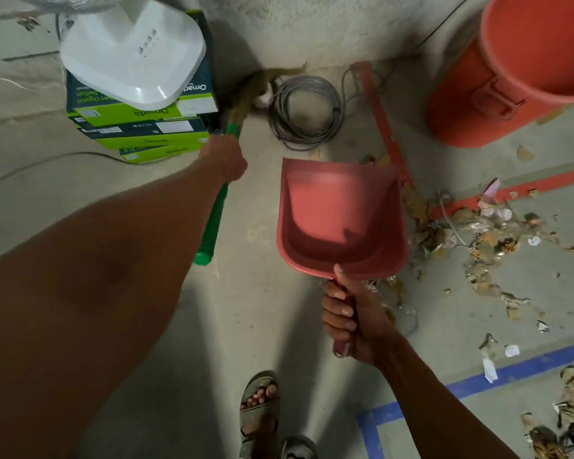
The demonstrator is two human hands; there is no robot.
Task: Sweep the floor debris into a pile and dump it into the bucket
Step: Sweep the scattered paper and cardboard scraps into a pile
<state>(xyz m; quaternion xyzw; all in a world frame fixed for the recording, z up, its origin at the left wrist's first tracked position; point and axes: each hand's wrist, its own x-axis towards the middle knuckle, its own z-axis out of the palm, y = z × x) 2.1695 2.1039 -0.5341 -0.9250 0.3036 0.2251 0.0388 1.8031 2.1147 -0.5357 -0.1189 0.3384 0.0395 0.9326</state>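
Head view cuts off the orange plastic bucket (524,71) at the top right edge, and the straw bristles of the green-handled broom (217,193) blur against the wall. The left hand (227,159) is wrapped round that handle; its fingers are hidden behind the wrist. The right hand (352,319) grips the handle of one pink plastic dustpan (338,217), whose tray looks bare. Scattered paper and leaf debris (478,233) lies on the concrete floor (146,193) right of the dustpan, below the bucket. One grey cable coil (305,111) and stacked green boxes (140,130), their count unclear, sit near the wall.
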